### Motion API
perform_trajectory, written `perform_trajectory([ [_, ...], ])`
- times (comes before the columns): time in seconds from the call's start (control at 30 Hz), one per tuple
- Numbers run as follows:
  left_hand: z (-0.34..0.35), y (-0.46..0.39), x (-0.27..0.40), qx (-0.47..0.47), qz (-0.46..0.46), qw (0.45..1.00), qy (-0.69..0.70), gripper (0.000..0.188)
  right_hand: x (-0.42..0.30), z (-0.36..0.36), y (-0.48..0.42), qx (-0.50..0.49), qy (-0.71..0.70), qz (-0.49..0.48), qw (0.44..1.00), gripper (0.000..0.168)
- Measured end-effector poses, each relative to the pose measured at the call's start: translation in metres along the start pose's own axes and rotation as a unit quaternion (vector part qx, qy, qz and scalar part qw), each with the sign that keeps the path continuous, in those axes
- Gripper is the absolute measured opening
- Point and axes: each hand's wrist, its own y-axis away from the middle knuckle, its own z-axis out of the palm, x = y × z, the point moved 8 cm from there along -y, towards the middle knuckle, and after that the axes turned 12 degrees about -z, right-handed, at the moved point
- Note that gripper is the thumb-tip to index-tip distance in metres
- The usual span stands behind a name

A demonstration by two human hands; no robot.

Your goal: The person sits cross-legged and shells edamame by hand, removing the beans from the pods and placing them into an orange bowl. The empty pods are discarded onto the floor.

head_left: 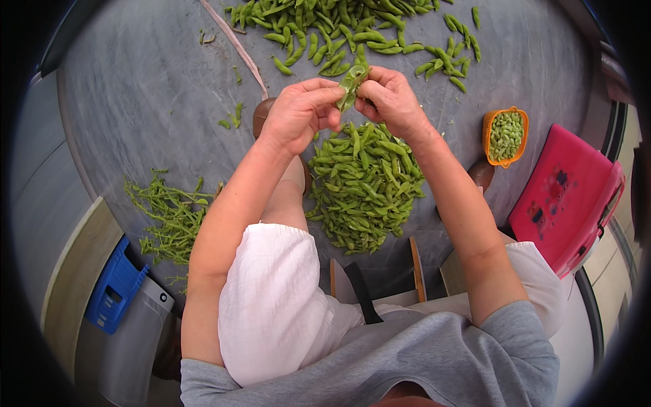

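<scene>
My left hand [304, 113] pinches one side of a split green soybean pod [352, 85] between thumb and fingers. The fingers of my right hand [390, 97] hold the pod's other side, and its pale hollow inside shows. Both hands are raised over the grey floor [152, 102]. Below them, between my feet, lies a heap of pods [363, 188], many looking flattened. A bigger pile of plump pods [325, 25] spreads out beyond my hands. To the right, an orange plastic basket [526, 127] holds shelled green beans [506, 135].
A tangle of green stems [170, 219] lies to the left. A pink box [559, 196] with printed figures stands right of my leg. At lower left are a blue plastic piece [114, 290] and a translucent bin [132, 336]. A pinkish strap [236, 43] crosses the floor.
</scene>
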Motion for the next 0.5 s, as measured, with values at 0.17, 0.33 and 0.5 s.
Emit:
perform_trajectory([
  [0.17, -0.008, -0.004, 0.003, 0.0, 0.02, 0.998, 0.056, 0.015, -0.009, -0.014, 0.008, 0.071, -0.066, -0.007, 0.995, 0.009],
  [0.33, 0.002, 0.0, 0.014, 0.145, 0.133, 0.969, -0.152, 0.018, 0.002, 0.001, 0.018, 0.05, -0.064, 0.031, 0.996, 0.015],
  [0.5, 0.016, -0.001, 0.013, 0.126, 0.188, 0.942, -0.248, 0.018, 0.011, -0.006, 0.018, 0.039, 0.003, 0.058, 0.998, 0.022],
])
